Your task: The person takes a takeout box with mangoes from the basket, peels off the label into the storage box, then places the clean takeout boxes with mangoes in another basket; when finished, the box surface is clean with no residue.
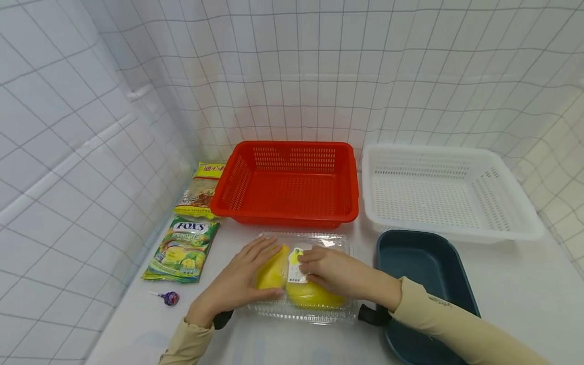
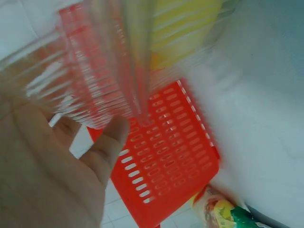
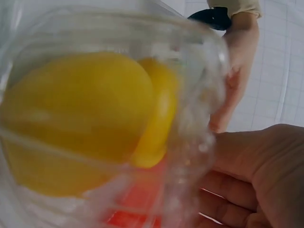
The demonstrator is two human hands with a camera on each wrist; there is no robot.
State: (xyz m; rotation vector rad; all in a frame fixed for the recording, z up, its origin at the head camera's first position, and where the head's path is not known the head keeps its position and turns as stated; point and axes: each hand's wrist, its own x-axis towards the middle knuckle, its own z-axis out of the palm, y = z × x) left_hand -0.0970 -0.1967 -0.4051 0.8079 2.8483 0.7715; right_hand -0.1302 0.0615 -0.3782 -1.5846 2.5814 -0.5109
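Note:
A clear plastic clamshell box (image 1: 315, 317) lies on the table with yellow fruit-shaped pieces (image 1: 310, 296) inside. A white label with a yellow picture (image 1: 296, 271) is on its lid. My left hand (image 1: 244, 279) lies on the box's left part, fingers stretched over the lid and thumb apart. From the right, my right hand (image 1: 335, 268) rests on the lid, its bent fingers touching the label's right edge. In the right wrist view, a large rounded yellow piece (image 3: 80, 118) shows through the blurred plastic beside that hand.
Behind the box stand a red basket (image 1: 285, 221) and a white basket (image 1: 456, 234). A dark blue tray (image 1: 417, 258) sits beneath the right forearm. At left are a green FOX'S candy bag (image 1: 182, 251), a yellow snack packet (image 1: 201, 190) and a wrapped lollipop (image 1: 171, 298).

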